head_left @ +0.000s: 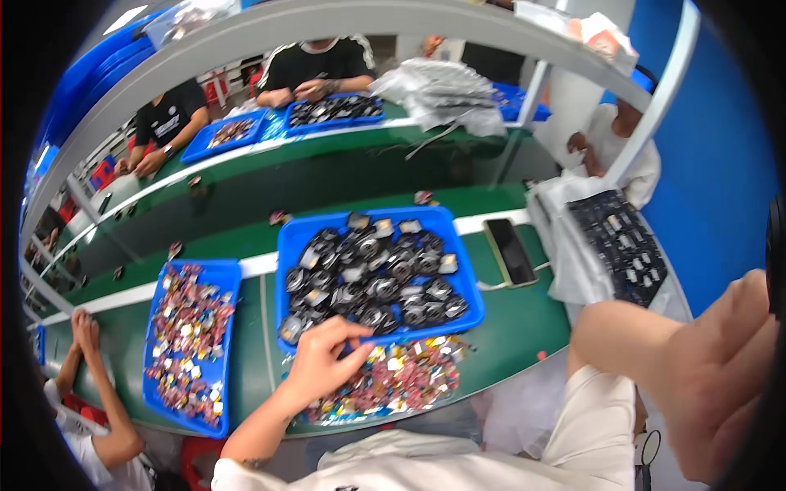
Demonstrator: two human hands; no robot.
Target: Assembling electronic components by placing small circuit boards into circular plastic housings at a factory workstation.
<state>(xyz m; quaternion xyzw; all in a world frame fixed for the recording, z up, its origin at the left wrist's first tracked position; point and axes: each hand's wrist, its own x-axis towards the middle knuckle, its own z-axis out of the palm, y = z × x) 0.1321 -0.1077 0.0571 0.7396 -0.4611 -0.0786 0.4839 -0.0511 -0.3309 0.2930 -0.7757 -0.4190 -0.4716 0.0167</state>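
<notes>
My left hand [326, 360] is over the front rim of a blue tray [472, 307] heaped with small round black parts [381, 288]. Its index finger and thumb are apart, the other fingers are bent, and nothing shows between them. Below the fingers, a spread of small pink, yellow and silver pieces [409, 378] lies on the green table. High at the right, close to the camera, is my right hand [725, 372], slightly blurred. Its fingers look curled in beside a dark edge [774, 258]; whatever they hold is hidden.
A long blue tray [232, 311] of pink and silver pieces stands at left. A phone [509, 252] with a cable lies right of the black parts. Further right, a plastic-lined container [618, 245] holds black parts. Co-workers sit across and at left; a grey frame [393, 15] arches overhead.
</notes>
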